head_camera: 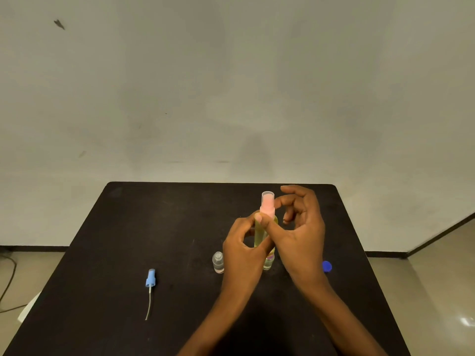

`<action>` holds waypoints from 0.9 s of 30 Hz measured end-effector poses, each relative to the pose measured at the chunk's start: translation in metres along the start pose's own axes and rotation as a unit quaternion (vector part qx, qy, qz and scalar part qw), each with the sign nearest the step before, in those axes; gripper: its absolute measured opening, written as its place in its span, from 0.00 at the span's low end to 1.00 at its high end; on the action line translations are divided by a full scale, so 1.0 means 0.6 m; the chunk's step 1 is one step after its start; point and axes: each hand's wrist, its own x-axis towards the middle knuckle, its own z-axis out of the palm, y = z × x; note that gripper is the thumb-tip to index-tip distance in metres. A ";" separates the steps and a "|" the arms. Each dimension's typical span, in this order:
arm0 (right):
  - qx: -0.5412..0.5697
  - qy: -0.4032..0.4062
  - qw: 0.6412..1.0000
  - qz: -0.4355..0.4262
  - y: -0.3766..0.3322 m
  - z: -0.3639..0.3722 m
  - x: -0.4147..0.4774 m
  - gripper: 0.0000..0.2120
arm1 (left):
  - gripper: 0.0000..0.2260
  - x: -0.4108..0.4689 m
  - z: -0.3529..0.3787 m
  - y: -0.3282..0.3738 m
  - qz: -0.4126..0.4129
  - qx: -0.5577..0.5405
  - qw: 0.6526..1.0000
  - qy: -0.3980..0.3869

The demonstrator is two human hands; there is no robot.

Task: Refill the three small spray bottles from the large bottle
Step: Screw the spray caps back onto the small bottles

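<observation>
1. Head view: a small spray bottle (260, 235) of yellowish liquid stands upright, or nearly so, above the middle of the black counter (154, 227), with a pink spray head (267, 205) and clear overcap on top.
2. The left hand (241, 253) has its grip wrapped round the bottle's body. The right hand (303, 232) curls thumb and forefinger about the neck and pink head in a pinching grip, its other fingers loosely bent and clear of the bottle.
3. A clear base (268, 264) shows under the hands at counter level. Whether it is this bottle's foot or another bottle behind cannot be told.
4. Just left of the hands, an open small bottle (218, 262) stands without a head and looks close to empty.
5. Well to the left lies a blue spray head (150, 278) with its dip tube. A blue cap (327, 266) rests to the right of the hands.
6. Progress, as judged: one bottle appears filled and is being closed, at least one awaits filling, and the third bottle and the large bottle are not plainly in view.
</observation>
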 end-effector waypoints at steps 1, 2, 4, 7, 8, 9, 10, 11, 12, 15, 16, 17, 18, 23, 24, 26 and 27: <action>-0.004 -0.003 1.000 0.002 0.000 0.001 0.000 0.27 | 0.15 0.000 0.000 -0.001 -0.004 -0.002 1.000 -0.002; -0.008 -0.012 1.000 0.009 -0.001 0.001 0.000 0.27 | 0.15 0.000 0.000 -0.001 -0.009 -0.003 1.000 -0.004; -0.017 -0.046 0.998 0.029 -0.003 -0.004 0.005 0.27 | 0.14 0.001 0.001 0.000 -0.019 -0.007 1.000 -0.009; -0.002 -0.133 0.990 0.055 -0.008 -0.020 0.016 0.28 | 0.15 0.004 -0.001 0.001 -0.031 -0.021 0.999 -0.015; 0.017 -0.160 0.985 0.066 -0.010 -0.025 0.020 0.28 | 0.15 0.005 -0.001 0.000 -0.031 -0.027 0.999 -0.018; 0.031 -0.178 0.981 0.074 -0.011 -0.030 0.023 0.27 | 0.15 0.004 -0.002 0.000 -0.029 -0.031 0.999 -0.019; 0.034 -0.186 0.979 0.077 -0.013 -0.033 0.025 0.26 | 0.15 0.004 -0.002 0.000 -0.028 -0.036 0.999 -0.020; 0.029 -0.185 0.979 0.075 -0.013 -0.036 0.026 0.25 | 0.15 0.003 -0.002 0.001 -0.028 -0.043 0.998 -0.023; 0.024 -0.180 0.981 0.072 -0.013 -0.037 0.027 0.25 | 0.15 0.002 -0.002 0.002 -0.030 -0.053 0.998 -0.026; 0.016 -0.153 0.986 0.063 -0.011 -0.036 0.023 0.24 | 0.15 0.000 0.000 0.005 -0.036 -0.070 0.996 -0.029; 0.016 -0.140 0.988 0.059 -0.011 -0.034 0.021 0.24 | 0.15 0.000 -0.001 0.006 -0.038 -0.068 0.997 -0.025; 0.011 -0.127 0.990 0.056 -0.012 -0.032 0.019 0.23 | 0.16 -0.001 -0.001 0.006 -0.039 -0.064 0.997 -0.021; 0.005 -0.113 0.992 0.052 -0.013 -0.030 0.017 0.22 | 0.16 -0.001 -0.002 0.006 -0.040 -0.062 0.997 -0.019; -0.081 -0.004 0.997 0.013 -0.008 -0.006 -0.004 0.22 | 0.15 -0.005 0.001 0.001 -0.044 -0.046 0.998 0.001; -0.113 0.022 0.993 0.000 -0.006 0.000 -0.010 0.23 | 0.15 -0.006 0.002 -0.001 -0.041 -0.043 0.998 0.006; -0.155 0.056 0.986 -0.025 -0.002 0.009 -0.019 0.25 | 0.15 -0.008 0.002 -0.002 -0.037 -0.036 0.999 0.016; -0.155 0.053 0.986 -0.026 -0.004 0.009 -0.017 0.25 | 0.14 -0.008 0.002 -0.002 -0.038 -0.035 0.999 0.017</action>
